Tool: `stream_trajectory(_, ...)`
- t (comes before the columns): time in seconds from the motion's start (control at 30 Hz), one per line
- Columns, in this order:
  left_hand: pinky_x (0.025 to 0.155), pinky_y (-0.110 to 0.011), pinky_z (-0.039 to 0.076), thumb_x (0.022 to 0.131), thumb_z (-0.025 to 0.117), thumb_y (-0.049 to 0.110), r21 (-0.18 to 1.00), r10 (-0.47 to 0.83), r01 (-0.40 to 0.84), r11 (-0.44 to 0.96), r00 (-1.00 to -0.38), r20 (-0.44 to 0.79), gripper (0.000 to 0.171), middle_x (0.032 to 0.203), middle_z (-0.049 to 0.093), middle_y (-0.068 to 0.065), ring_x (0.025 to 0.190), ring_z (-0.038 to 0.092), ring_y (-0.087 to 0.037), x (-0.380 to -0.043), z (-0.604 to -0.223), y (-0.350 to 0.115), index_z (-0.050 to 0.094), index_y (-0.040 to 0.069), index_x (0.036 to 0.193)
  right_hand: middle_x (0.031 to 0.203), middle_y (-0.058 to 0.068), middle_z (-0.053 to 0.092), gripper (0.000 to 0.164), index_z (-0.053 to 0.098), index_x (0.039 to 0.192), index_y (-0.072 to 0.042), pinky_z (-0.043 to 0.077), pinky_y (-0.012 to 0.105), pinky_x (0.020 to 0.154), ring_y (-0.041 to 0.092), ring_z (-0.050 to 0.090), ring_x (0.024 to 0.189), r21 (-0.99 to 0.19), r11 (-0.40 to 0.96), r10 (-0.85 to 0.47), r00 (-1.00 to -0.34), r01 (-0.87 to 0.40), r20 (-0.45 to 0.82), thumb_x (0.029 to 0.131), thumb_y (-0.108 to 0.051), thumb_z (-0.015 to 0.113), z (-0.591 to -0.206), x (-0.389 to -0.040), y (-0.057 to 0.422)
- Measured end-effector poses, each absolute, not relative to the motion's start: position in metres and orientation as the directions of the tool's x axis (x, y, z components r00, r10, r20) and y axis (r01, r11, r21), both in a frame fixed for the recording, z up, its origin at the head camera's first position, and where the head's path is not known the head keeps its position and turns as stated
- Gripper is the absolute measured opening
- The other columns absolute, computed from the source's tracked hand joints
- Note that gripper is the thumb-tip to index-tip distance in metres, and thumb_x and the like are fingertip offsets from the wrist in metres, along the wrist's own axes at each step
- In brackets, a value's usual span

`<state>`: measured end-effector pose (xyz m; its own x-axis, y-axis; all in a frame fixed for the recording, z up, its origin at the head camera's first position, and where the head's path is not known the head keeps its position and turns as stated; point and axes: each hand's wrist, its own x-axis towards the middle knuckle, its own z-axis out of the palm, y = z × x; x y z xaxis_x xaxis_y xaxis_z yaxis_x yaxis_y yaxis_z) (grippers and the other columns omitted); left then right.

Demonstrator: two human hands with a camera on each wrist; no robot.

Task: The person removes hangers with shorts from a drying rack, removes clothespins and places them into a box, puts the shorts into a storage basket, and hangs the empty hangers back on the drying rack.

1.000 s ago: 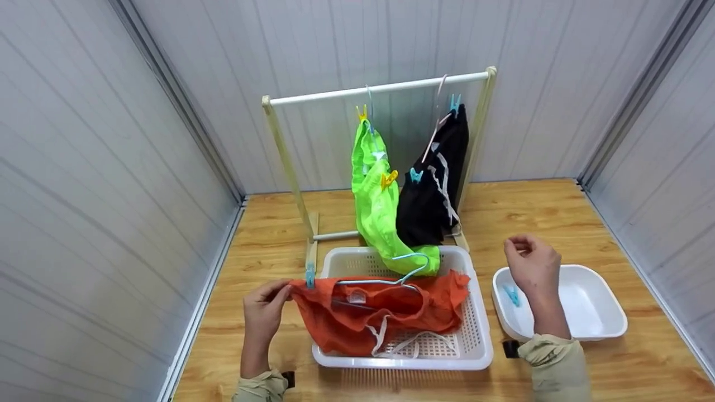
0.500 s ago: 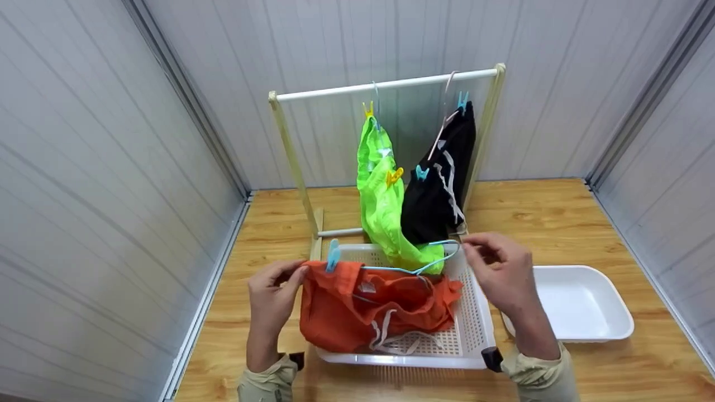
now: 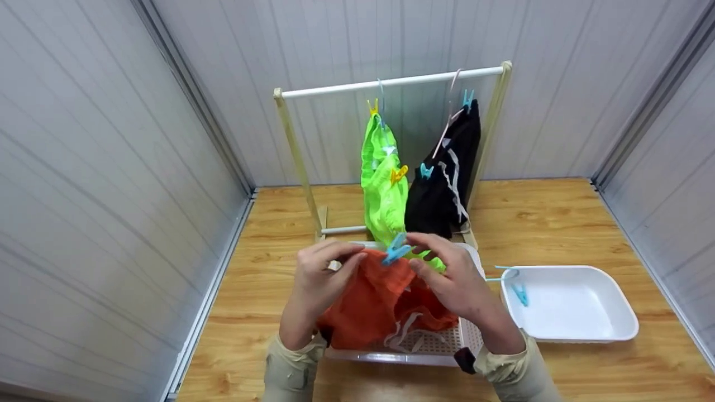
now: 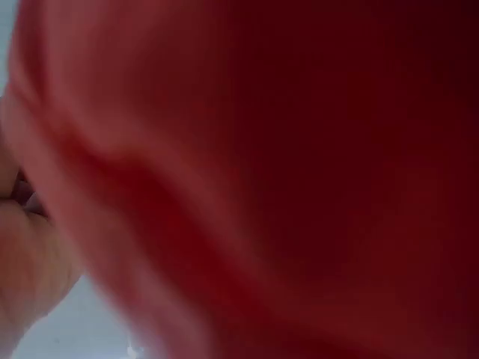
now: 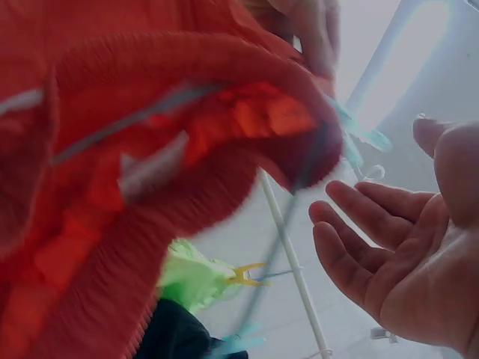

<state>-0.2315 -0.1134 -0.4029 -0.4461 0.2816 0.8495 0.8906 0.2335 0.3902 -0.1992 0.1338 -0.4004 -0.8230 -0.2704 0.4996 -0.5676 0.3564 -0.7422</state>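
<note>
Thumb and fingertips of my left hand (image 3: 327, 276) pinch the waist corner of the orange shorts (image 3: 371, 290), raised over the white laundry basket (image 3: 391, 357). A blue clothespin (image 3: 396, 249) is clipped on the waistband beside them. My right hand (image 3: 455, 273) is close at the clothespin's right; in the right wrist view its fingers (image 5: 367, 273) are spread and hold nothing. A light blue wire hanger (image 3: 505, 273) runs inside the waistband, its hook out at the right near the white basin. Orange cloth fills most of the left wrist view.
Behind the basket a rack with a white rail (image 3: 341, 88) bears neon green shorts (image 3: 382, 195) with yellow clothespins and black shorts (image 3: 447, 195) with blue ones. A white basin (image 3: 581, 335) at the right holds a blue clothespin (image 3: 520, 295). Panel walls enclose the wooden floor.
My left hand has carried the shorts' corner up and rightward. My right hand went to the hanger hook, then moved left to the clothespin. The hanger's hook now points right.
</note>
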Motion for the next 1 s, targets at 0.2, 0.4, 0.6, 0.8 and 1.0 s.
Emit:
stream_trajectory(0.2, 0.06, -0.02, 0.052, 0.082, 0.077, 0.002, 0.334, 0.342, 0.916, 0.222, -0.394, 0.853, 0.013, 0.087, 0.07, -0.001, 0.067, 0.061, -0.009, -0.231, -0.393, -0.098, 0.075, 0.003, 0.095, 0.104, 0.001, 0.066, 0.032, 0.059, 0.13, -0.006, 0.052, 0.029, 0.068, 0.017, 0.061, 0.085, -0.878, 0.201, -0.197, -0.895, -0.435, 0.399, 0.099, -0.012, 0.058, -0.4, -0.202, 0.135)
stream_trajectory(0.4, 0.064, -0.02, 0.053, 0.084, 0.076, 0.006, 0.318, 0.377, 0.919, 0.233, -0.387, 0.842, 0.009, 0.086, 0.07, -0.001, 0.073, 0.063, -0.008, -0.231, -0.389, -0.089, 0.075, 0.003, 0.093, 0.1, 0.01, 0.065, 0.025, 0.059, 0.118, 0.006, 0.051, 0.024, 0.062, 0.015, 0.06, 0.08, -0.929, -0.165, -0.251, -0.897, -0.331, 0.364, 0.095, -0.003, 0.06, -0.403, -0.206, 0.142)
stream_trajectory(0.6, 0.063, -0.019, 0.052, 0.086, 0.075, 0.006, 0.33, 0.383, 0.916, 0.23, -0.397, 0.835, 0.007, 0.086, 0.069, 0.0, 0.071, 0.061, -0.007, -0.232, -0.39, -0.086, 0.074, 0.004, 0.092, 0.096, 0.004, 0.068, 0.013, 0.068, 0.1, -0.007, 0.053, 0.023, 0.073, 0.013, 0.064, 0.087, -0.834, -0.395, -0.189, -0.854, -0.386, 0.485, 0.093, 0.001, 0.061, -0.406, -0.205, 0.143)
stream_trajectory(0.8, 0.061, -0.02, 0.051, 0.085, 0.075, 0.004, 0.297, 0.362, 0.925, 0.238, -0.368, 0.856, 0.007, 0.086, 0.069, -0.001, 0.07, 0.061, -0.008, -0.237, -0.392, -0.088, 0.074, 0.003, 0.091, 0.102, 0.007, 0.068, 0.014, 0.066, 0.104, -0.003, 0.053, 0.024, 0.074, 0.015, 0.063, 0.089, -0.801, -0.397, -0.058, -0.859, -0.448, 0.509, 0.093, 0.003, 0.06, -0.404, -0.201, 0.148)
stream_trajectory(1.0, 0.061, -0.02, 0.051, 0.083, 0.076, 0.002, 0.295, 0.334, 0.926, 0.235, -0.363, 0.87, 0.009, 0.086, 0.07, -0.001, 0.07, 0.062, -0.009, -0.24, -0.393, -0.092, 0.074, 0.004, 0.091, 0.105, 0.012, 0.066, 0.019, 0.055, 0.11, 0.013, 0.053, 0.028, 0.08, 0.018, 0.063, 0.093, -0.803, -0.268, 0.035, -0.838, -0.533, 0.545, 0.092, 0.011, 0.058, -0.401, -0.195, 0.163)
